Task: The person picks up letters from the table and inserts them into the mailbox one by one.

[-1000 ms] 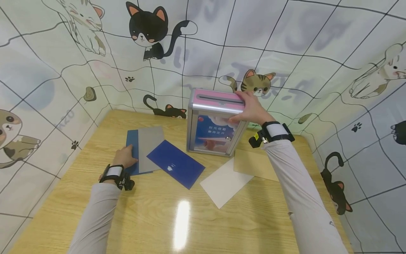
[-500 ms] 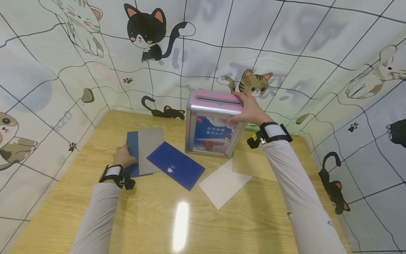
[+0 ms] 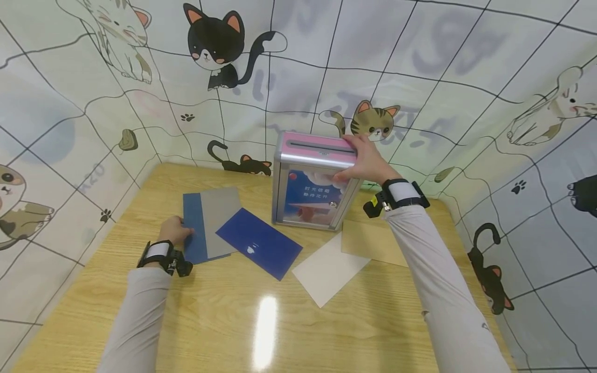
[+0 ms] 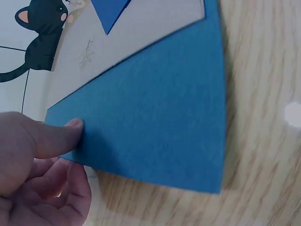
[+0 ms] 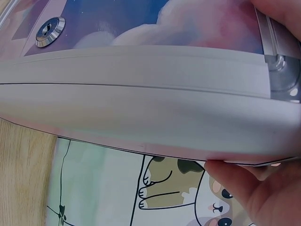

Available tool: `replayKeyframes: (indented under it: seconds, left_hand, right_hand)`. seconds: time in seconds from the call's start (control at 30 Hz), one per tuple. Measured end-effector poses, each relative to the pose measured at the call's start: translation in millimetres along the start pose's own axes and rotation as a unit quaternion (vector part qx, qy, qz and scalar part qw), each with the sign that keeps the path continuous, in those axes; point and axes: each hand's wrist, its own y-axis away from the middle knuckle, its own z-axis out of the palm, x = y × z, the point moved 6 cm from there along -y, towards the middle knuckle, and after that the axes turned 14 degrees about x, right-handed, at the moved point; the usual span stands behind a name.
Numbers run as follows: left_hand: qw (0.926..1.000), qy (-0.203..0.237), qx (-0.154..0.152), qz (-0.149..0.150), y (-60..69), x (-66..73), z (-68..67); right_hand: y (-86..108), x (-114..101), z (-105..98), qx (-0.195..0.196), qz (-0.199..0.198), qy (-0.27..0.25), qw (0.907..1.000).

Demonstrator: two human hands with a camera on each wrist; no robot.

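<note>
My left hand (image 3: 172, 230) pinches the outer edge of a teal-blue envelope (image 4: 160, 117), thumb on top and curled fingers below. A grey envelope (image 3: 221, 217) lies over part of that blue one, and a dark blue envelope (image 3: 260, 243) with a small white print overlaps the grey. My right hand (image 3: 366, 159) grips the upper right end of a metal-framed letter box (image 3: 310, 194), which has a pink slotted top and a printed front. In the right wrist view, the box's silver side (image 5: 141, 89) and its round lock (image 5: 50, 32) show between thumb and fingers.
A white envelope (image 3: 328, 269) and a tan envelope (image 3: 373, 243) overlap in front of the box, on the right. The wooden table (image 3: 224, 321) meets a cat-patterned wall covering (image 3: 298, 67) at the back and sides.
My left hand has shifted slightly left and toward me, and the teal-blue envelope has turned a little with it. My right hand stays on the letter box, which stands where it was.
</note>
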Motion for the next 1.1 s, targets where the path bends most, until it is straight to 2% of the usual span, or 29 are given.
replayKeyframes:
  seconds: [0.1, 0.33, 0.5, 0.77, 1.1]
  left_hand:
    - [0.9997, 0.019, 0.011, 0.005, -1.4, 1.4, -3.6]
    - [0.9991, 0.041, 0.004, -0.014, -3.4, 9.1, -12.4]
    - [0.9982, 0.059, 0.000, -0.004, -6.9, 13.9, -21.0]
    - [0.9991, 0.040, 0.016, -0.004, -9.6, 17.5, -46.4]
    - [0.9985, 0.042, 0.033, -0.012, -8.0, 10.1, -81.3]
  right_hand:
    - [0.1, 0, 0, 0.002, -0.001, 0.000, 1.0000]
    - [0.1, 0, 0, 0.002, -0.001, -0.002, 1.0000]
    - [-0.1, 0, 0, 0.000, 0.001, -0.001, 1.0000]
    - [0.6, -1, 0, -0.003, 0.003, -0.001, 1.0000]
    - [0.8, -3, -1, -0.007, 0.006, -0.001, 1.0000]
